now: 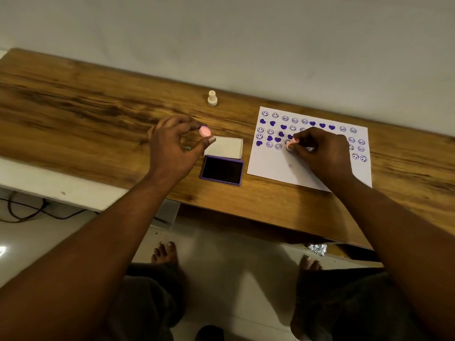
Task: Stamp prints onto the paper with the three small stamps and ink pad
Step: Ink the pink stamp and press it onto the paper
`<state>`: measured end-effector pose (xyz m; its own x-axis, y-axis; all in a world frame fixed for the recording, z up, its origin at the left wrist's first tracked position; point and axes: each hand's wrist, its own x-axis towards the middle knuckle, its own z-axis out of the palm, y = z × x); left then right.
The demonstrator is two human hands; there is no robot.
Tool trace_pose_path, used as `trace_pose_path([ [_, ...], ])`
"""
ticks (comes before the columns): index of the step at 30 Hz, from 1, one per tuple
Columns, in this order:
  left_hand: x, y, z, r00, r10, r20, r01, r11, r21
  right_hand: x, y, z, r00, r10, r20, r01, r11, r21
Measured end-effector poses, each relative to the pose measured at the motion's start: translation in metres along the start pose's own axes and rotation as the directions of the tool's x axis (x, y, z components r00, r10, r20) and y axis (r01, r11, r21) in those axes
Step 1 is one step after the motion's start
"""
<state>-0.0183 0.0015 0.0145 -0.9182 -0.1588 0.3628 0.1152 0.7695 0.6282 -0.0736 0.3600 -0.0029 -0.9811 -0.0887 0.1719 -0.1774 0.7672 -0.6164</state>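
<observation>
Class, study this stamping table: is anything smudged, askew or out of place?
One thing: a faint mark on the blank lower part of the paper, near the right hand, apart from the printed rows. Nothing else stands out.

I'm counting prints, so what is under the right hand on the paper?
The right hand pinches a pink stamp at the paper, amid purple hearts and smiley faces. The hand covers part of the middle rows, so prints there cannot be counted.
</observation>
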Motion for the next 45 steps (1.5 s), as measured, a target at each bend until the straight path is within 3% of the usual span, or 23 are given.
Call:
trace_pose_path([
  [10, -0.002, -0.001, 0.000, 1.000, 0.008, 0.013, -0.008, 1.000, 0.012, -0.004, -0.007, 0.001, 0.999, -0.039, 0.032, 0.040, 0.999, -0.019],
  [17, -0.001, -0.003, 0.000, 1.000, 0.002, 0.019, -0.002, 1.000, 0.011, -0.005, -0.008, 0.002, 0.995, -0.102, 0.009, 0.102, 0.985, -0.137],
  [32, -0.007, 0.004, 0.001, 0.999, -0.003, 0.048, 0.001, 0.999, 0.034, -0.016, -0.020, 0.011, 0.999, 0.006, -0.038, -0.013, 0.982, -0.186],
  [34, -0.009, 0.009, 0.004, 0.998, 0.013, 0.057, -0.014, 1.000, 0.026, -0.016, -0.021, 0.010, 0.999, 0.022, -0.032, -0.025, 0.993, -0.114],
  [37, -0.012, 0.018, 0.007, 0.997, 0.025, 0.073, -0.026, 1.000, 0.016, -0.010, -0.028, 0.003, 0.991, 0.091, -0.099, -0.070, 0.977, 0.200],
  [41, -0.012, 0.024, 0.011, 0.993, 0.038, 0.114, -0.043, 0.998, 0.046, 0.003, -0.036, -0.013, 0.961, 0.233, -0.150, -0.103, 0.802, 0.588],
  [45, -0.013, 0.027, 0.012, 0.992, 0.031, 0.124, -0.040, 0.997, 0.073, 0.004, -0.052, -0.011, 0.964, 0.254, -0.082, -0.129, 0.713, 0.689],
])
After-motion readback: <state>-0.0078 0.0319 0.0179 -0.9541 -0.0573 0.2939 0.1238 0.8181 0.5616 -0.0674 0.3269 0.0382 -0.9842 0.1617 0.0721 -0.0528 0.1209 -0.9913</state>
